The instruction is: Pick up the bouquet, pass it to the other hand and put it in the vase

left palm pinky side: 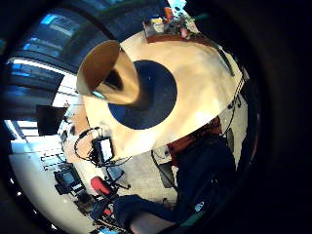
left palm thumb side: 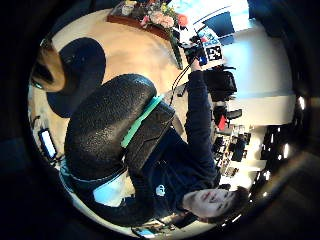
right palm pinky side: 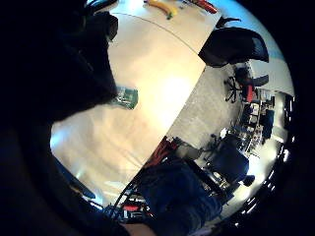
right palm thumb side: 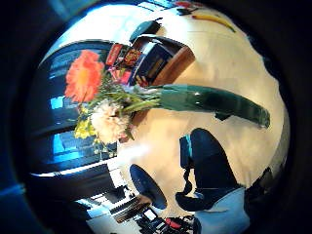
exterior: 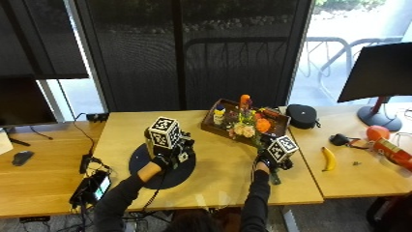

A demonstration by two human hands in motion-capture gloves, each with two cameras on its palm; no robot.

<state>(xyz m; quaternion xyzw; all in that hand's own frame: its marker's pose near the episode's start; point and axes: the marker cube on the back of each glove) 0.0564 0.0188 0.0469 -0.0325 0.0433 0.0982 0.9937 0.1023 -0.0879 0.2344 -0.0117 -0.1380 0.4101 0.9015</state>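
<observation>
- Your right hand [exterior: 269, 161] is gripping the bouquet [exterior: 248, 126] by its green wrap, flowers pointing away from you, over the counter [exterior: 219, 169].
- Left hand [exterior: 162, 159] sits w/ fingers relaxed, gripping nothing, right by the vase [left palm pinky side: 109, 73] on the dark mat [exterior: 143, 166].
- Wooden tray [exterior: 212, 126] is just past the bouquet.

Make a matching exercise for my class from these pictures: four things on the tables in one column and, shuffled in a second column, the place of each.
Things:
1. bouquet
2. banana
3. round mat
4. wooden tray

Places:
A. on the right table, lying apart from both hands
B. held by the right hand
C. under the left hand
D. at the table's far edge, holding a bottle

Pairs: 1-B, 2-A, 3-C, 4-D
</observation>
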